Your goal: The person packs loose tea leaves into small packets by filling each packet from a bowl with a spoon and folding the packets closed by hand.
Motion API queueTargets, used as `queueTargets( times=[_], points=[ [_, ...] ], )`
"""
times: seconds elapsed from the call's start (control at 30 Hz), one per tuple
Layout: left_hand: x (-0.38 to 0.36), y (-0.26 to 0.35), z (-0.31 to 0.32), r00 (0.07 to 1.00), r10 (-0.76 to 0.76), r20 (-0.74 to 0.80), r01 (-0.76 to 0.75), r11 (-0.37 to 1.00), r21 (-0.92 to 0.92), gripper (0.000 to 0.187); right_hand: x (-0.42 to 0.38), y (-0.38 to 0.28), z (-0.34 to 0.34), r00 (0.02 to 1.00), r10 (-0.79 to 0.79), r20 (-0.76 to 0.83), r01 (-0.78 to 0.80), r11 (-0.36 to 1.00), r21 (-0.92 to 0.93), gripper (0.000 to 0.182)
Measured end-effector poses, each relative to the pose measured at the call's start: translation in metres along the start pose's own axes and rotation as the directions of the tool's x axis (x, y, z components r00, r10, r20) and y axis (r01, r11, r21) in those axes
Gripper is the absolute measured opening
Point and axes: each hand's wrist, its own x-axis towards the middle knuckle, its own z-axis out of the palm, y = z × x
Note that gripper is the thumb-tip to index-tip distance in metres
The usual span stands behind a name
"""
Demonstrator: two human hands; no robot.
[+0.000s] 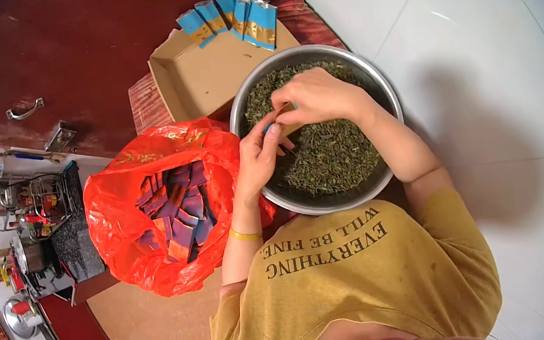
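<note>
Centrally, steel bowl (392, 104) of dried leaves (338, 159). Above bowl, packet (287, 129): your left hand (260, 157) pinches one end, your right hand (317, 95) closes on other, grip partly hidden. Your forearms (395, 140) cross bowl's rim (334, 203) at either side. Left of bowl, crowding rim: red bag (118, 208) of dark packets (184, 219). Forward-left of bowl: carton tray (200, 74), blue packets (260, 26) at its far edge. Right of bowl: white floor tiles (478, 30), wide stretch.

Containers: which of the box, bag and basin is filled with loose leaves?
The round metal basin, beneath both hands. It alone is filled with loose green leaves; the red bag holds packets, and the cardboard box has blue packets.
</note>
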Motion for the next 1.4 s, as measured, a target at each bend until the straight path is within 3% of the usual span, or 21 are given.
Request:
queueTargets(
  times=[0.07, 0.13, 0.17, 0.2, 0.27, 0.3, 0.47, 0.57, 0.6, 0.67, 0.8, 0.83, 0.9, 0.93, 1.03, 1.2, 1.27, 1.3, 1.33, 1.37, 1.4],
  points=[
    [0.0, -0.004, -0.001, 0.998, 0.031, -0.061, -0.031, 0.999, 0.01, 0.04, -0.001, 0.005, 0.001, 0.999, 0.039, 0.001, -0.039, 0.999, 0.003, 0.027],
    [0.001, -0.004, -0.003, 0.991, 0.007, -0.132, -0.024, 0.991, -0.132, 0.037, -0.004, 0.021, 0.011, 0.938, 0.15, -0.312, -0.056, 0.956, 0.289, 0.032],
    [0.001, -0.002, 0.0, 0.98, -0.007, -0.2, -0.035, 0.978, -0.205, 0.035, -0.005, 0.032, 0.013, 0.93, 0.243, -0.274, -0.081, 0.867, 0.492, 0.023],
    [0.001, -0.003, -0.001, 0.978, -0.012, -0.208, -0.032, 0.977, -0.209, 0.035, -0.002, 0.049, 0.016, 0.916, 0.165, -0.366, 0.082, 0.815, 0.573, 0.03],
    [0.002, -0.003, -0.005, 0.97, 0.018, -0.243, -0.098, 0.942, -0.321, 0.035, -0.012, 0.049, -0.008, 0.964, 0.264, -0.029, -0.114, 0.512, 0.851, 0.035],
    [0.002, -0.002, -0.006, 0.972, 0.012, -0.235, -0.087, 0.947, -0.309, 0.034, -0.011, 0.055, -0.007, 0.969, 0.239, 0.056, -0.156, 0.421, 0.894, 0.04],
    [0.001, 0.002, -0.005, 0.976, -0.024, -0.215, -0.05, 0.942, -0.331, 0.032, -0.009, 0.054, 0.01, 0.993, 0.076, 0.088, -0.11, 0.369, 0.923, 0.044],
    [0.0, 0.003, -0.006, 0.977, -0.042, -0.207, -0.035, 0.934, -0.355, 0.034, -0.006, 0.047, 0.02, 0.991, -0.032, 0.129, -0.123, 0.142, 0.982, 0.044],
    [0.0, 0.003, -0.007, 0.98, -0.044, -0.195, -0.029, 0.934, -0.357, 0.034, -0.005, 0.045, 0.024, 0.991, -0.033, 0.128, -0.122, 0.141, 0.982, 0.044],
    [0.0, 0.003, -0.008, 0.982, -0.044, -0.186, -0.027, 0.93, -0.366, 0.034, -0.003, 0.042, 0.032, 0.991, -0.032, 0.13, -0.131, -0.02, 0.991, 0.059],
    [0.0, 0.002, -0.008, 0.983, -0.037, -0.181, -0.036, 0.923, -0.384, 0.033, -0.001, 0.04, 0.038, 0.99, -0.014, 0.142, -0.143, -0.076, 0.987, 0.05],
    [0.0, 0.002, -0.008, 0.983, -0.036, -0.18, -0.037, 0.923, -0.382, 0.033, -0.002, 0.042, 0.035, 0.99, -0.014, 0.14, -0.141, -0.076, 0.987, 0.05],
    [-0.001, 0.002, -0.007, 0.976, -0.024, -0.218, -0.062, 0.923, -0.379, 0.033, -0.007, 0.048, 0.024, 0.983, 0.006, 0.182, -0.182, 0.087, 0.979, 0.038],
    [-0.001, 0.001, -0.006, 0.975, -0.031, -0.219, -0.055, 0.924, -0.378, 0.033, -0.01, 0.045, 0.011, 0.983, 0.05, 0.178, -0.184, 0.257, 0.949, 0.031],
    [-0.001, 0.001, -0.004, 0.979, 0.047, -0.196, -0.081, 0.982, -0.169, 0.032, -0.009, 0.061, 0.016, 0.984, 0.054, 0.171, -0.178, 0.406, 0.896, 0.025],
    [0.001, -0.004, -0.006, 0.989, 0.018, -0.149, -0.039, 0.99, -0.133, 0.03, -0.003, 0.066, 0.028, 0.961, 0.0, 0.278, -0.222, 0.604, 0.765, 0.017],
    [0.002, -0.006, -0.01, 0.995, -0.05, -0.088, 0.04, 0.993, -0.111, 0.032, -0.001, 0.078, 0.037, 0.992, -0.112, -0.051, 0.12, 0.782, 0.612, 0.015],
    [0.003, -0.005, -0.005, 0.995, -0.049, -0.083, 0.039, 0.993, -0.11, 0.032, -0.002, 0.073, 0.035, 0.989, -0.091, -0.115, 0.142, 0.796, 0.588, 0.012],
    [0.003, -0.003, 0.003, 0.958, 0.196, -0.208, -0.145, 0.96, 0.238, 0.041, -0.004, 0.068, 0.031, 0.989, -0.088, -0.121, 0.143, 0.798, 0.586, 0.012],
    [0.002, 0.001, 0.008, 0.859, 0.456, -0.233, -0.259, 0.779, 0.571, 0.053, -0.007, 0.063, 0.024, 0.999, 0.042, 0.024, -0.048, 0.788, 0.614, 0.012],
    [0.0, 0.01, 0.01, 0.83, 0.539, -0.141, -0.314, 0.662, 0.68, 0.073, -0.008, 0.058, 0.018, 0.972, 0.165, 0.168, -0.235, 0.753, 0.615, 0.012]
  ],
)
